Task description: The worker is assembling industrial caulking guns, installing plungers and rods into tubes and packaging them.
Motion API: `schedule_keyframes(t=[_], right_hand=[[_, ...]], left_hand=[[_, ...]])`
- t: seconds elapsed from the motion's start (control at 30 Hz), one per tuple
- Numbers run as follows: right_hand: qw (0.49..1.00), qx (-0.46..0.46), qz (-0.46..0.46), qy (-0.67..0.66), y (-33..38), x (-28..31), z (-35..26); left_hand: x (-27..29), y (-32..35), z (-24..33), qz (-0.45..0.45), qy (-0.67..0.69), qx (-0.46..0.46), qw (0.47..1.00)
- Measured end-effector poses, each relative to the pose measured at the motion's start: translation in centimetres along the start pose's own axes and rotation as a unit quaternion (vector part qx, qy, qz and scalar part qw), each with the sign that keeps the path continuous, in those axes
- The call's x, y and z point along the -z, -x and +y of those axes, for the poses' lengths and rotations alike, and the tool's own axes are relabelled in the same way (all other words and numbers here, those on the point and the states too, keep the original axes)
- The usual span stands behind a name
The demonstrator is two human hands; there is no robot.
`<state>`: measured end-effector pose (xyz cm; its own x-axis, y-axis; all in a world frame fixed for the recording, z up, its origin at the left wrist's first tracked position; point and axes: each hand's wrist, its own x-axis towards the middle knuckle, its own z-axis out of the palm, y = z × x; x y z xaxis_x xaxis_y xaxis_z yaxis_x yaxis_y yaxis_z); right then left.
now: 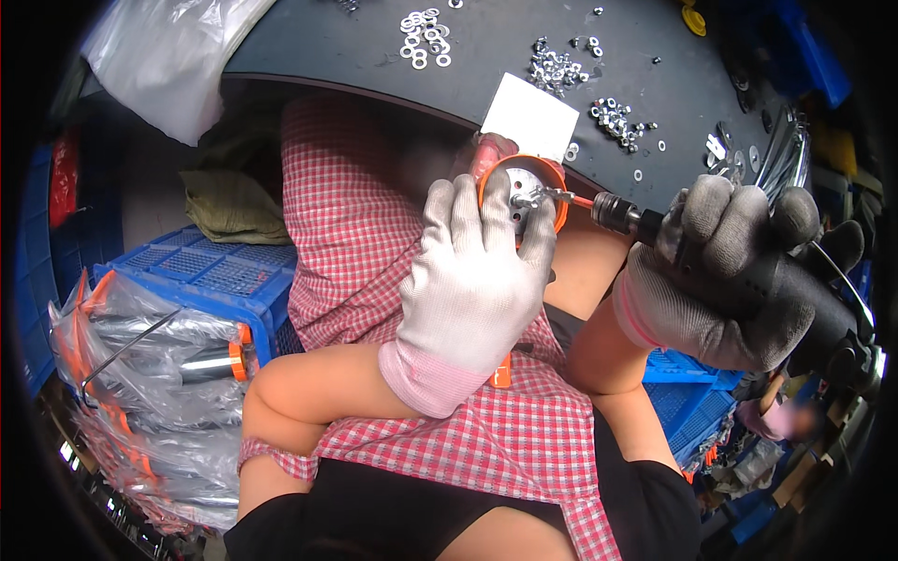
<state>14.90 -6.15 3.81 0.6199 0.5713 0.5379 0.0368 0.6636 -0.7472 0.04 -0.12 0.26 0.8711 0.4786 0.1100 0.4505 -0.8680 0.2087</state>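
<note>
My left hand (477, 271), in a white knit glove, is wrapped around a round metal part with an orange rim (554, 192), held over my lap. My right hand (720, 280), in a grey glove, grips a black power screwdriver (795, 290). The driver's chuck and bit (599, 204) point left, and the tip touches a small metal fitting at the middle of the part's face. The lower portion of the part is hidden behind my left fingers.
A dark worktable (496, 56) ahead carries piles of washers (426, 37) and nuts (554, 67), plus a white card (528, 117). A blue crate (215, 276) with bagged orange-and-metal parts (150, 374) sits at my left. Another blue crate (687, 402) is at my right.
</note>
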Motion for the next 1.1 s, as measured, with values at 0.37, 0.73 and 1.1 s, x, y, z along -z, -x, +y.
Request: schedule_keyframes(t=[0.37,0.73,1.1], right_hand=[[0.988,0.046,0.146,-0.035,1.3,-2.7,3.4],[0.984,0.142,0.081,-0.072,-1.2,-0.4,-1.8],[0.951,0.126,0.161,-0.233,0.5,-4.7,-1.2]], left_hand=[[-0.2,0.1,-1.2,-0.009,0.058,0.014,0.998],[3.0,-2.1,-2.8,0.121,0.203,-0.18,0.955],[0.7,-2.8,-5.8,0.129,0.479,-0.062,0.866]])
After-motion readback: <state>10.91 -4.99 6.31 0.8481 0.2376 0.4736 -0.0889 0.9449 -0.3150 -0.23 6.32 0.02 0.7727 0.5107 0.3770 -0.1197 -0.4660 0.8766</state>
